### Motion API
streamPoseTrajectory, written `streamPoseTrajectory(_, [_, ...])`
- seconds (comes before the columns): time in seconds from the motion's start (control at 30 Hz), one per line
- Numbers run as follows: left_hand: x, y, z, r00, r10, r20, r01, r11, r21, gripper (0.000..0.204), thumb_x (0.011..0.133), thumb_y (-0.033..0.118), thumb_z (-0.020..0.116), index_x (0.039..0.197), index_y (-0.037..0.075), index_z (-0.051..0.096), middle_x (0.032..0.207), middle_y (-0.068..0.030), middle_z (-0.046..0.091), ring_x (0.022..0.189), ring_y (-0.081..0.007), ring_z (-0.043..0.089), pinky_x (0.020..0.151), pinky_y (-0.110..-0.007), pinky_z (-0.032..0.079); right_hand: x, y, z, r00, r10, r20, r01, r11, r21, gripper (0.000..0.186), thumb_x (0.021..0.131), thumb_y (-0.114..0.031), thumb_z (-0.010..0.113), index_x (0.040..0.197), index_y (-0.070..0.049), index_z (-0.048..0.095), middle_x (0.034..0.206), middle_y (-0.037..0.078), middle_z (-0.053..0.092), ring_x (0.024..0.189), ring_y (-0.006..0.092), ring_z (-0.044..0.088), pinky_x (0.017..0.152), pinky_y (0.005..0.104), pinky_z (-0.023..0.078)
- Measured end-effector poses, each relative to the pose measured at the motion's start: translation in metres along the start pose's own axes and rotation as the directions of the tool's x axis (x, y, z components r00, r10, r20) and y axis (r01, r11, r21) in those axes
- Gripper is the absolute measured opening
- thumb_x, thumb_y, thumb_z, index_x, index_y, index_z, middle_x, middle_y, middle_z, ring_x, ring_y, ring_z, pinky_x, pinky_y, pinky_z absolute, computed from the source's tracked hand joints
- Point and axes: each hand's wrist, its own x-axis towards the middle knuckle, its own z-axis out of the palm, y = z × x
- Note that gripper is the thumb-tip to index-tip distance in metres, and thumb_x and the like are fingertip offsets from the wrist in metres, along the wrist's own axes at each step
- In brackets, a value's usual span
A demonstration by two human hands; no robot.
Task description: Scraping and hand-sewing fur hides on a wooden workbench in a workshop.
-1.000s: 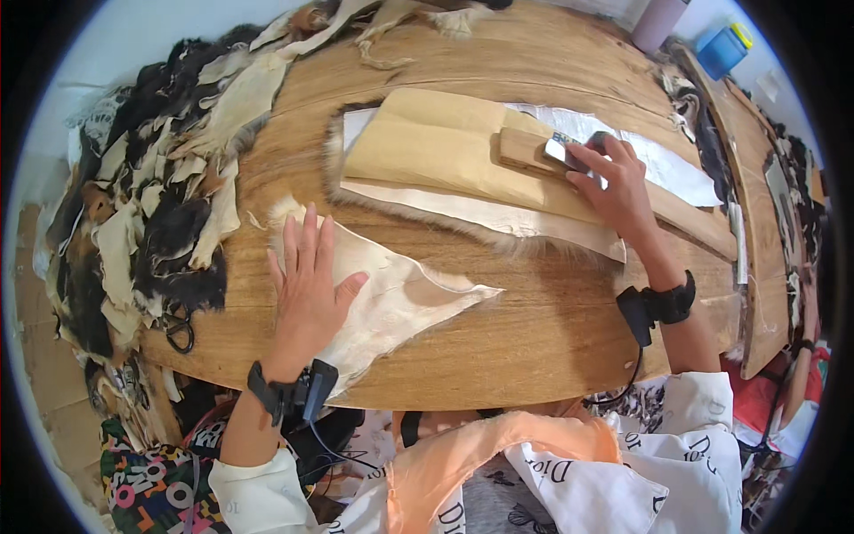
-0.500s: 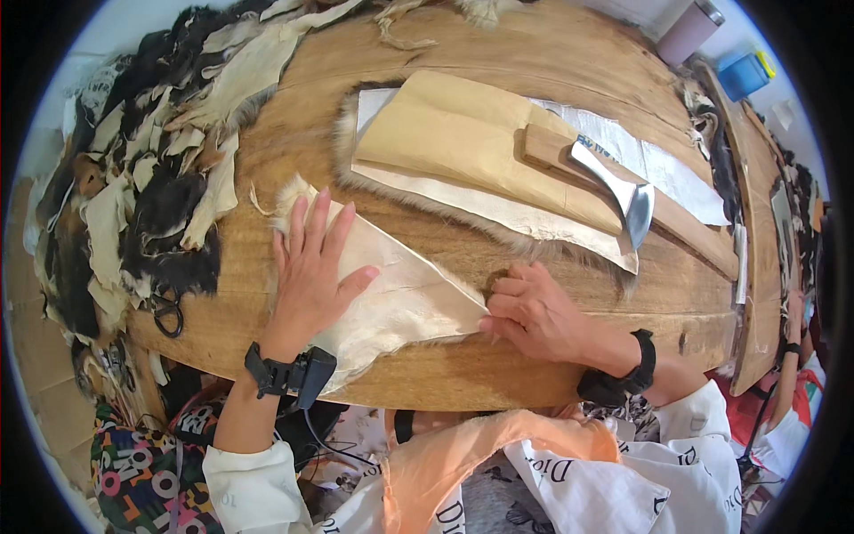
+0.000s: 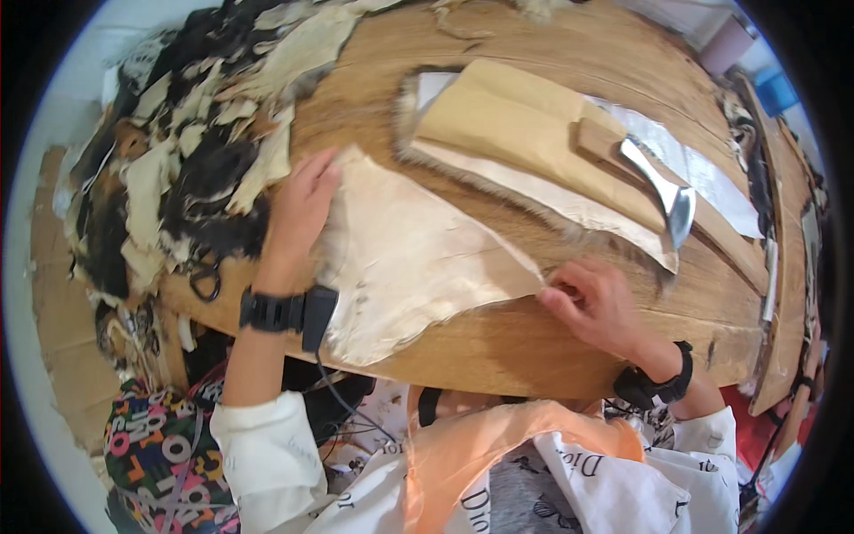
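Observation:
A pale piece of fur hide, skin side up and roughly triangular, lies on the wooden table in front of me. My right hand pinches its pointed right tip between thumb and fingers. At its upper left corner, my left hand has its fingers curled at the edge; the thumb is hidden. Beyond lies a larger fur piece with brown paper on top. A metal tool with a flared, shiny blade rests on the paper, across a wooden strip.
Black, brown and cream hide scraps are heaped at the left. Black-handled scissors seem to lie at their edge. A pink tumbler and a blue container stand far right. Another person's arm shows at the right rim.
My left hand has gone from lying flat on the hide to curling at its upper left edge. My right hand still pinches the tip. The whole view has shifted.

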Motion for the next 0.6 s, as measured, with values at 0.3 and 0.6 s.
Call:
streamPoseTrajectory(0.3, [0.015, -0.003, 0.004, 0.979, -0.187, 0.084, 0.195, 0.976, -0.099, 0.035, 0.081, 0.023, 0.068, 0.103, -0.003, 0.061, 0.083, 0.0007, 0.056, 0.075, -0.0084, 0.048, 0.068, -0.021, 0.04, 0.004, 0.007, -0.001, 0.999, -0.012, -0.037, 0.009, 0.996, -0.094, 0.019, 0.082, -0.016, 0.061, 0.068, -0.003, 0.056, 0.061, 0.015, 0.054, 0.062, 0.0333, 0.054, 0.056, 0.0426, 0.042])
streamPoseTrajectory(0.6, [0.017, 0.009, 0.018, 0.959, -0.252, 0.132, 0.284, 0.867, -0.409, 0.028, 0.081, 0.017, 0.068, 0.102, 0.0, 0.061, 0.086, 0.0024, 0.058, 0.075, -0.0056, 0.051, 0.07, -0.019, 0.041, -0.009, 0.022, -0.021, 0.969, -0.021, -0.244, -0.055, 0.952, -0.301, 0.019, 0.078, -0.018, 0.065, 0.068, -0.005, 0.056, 0.063, 0.01, 0.055, 0.064, 0.0295, 0.055, 0.057, 0.0393, 0.044])
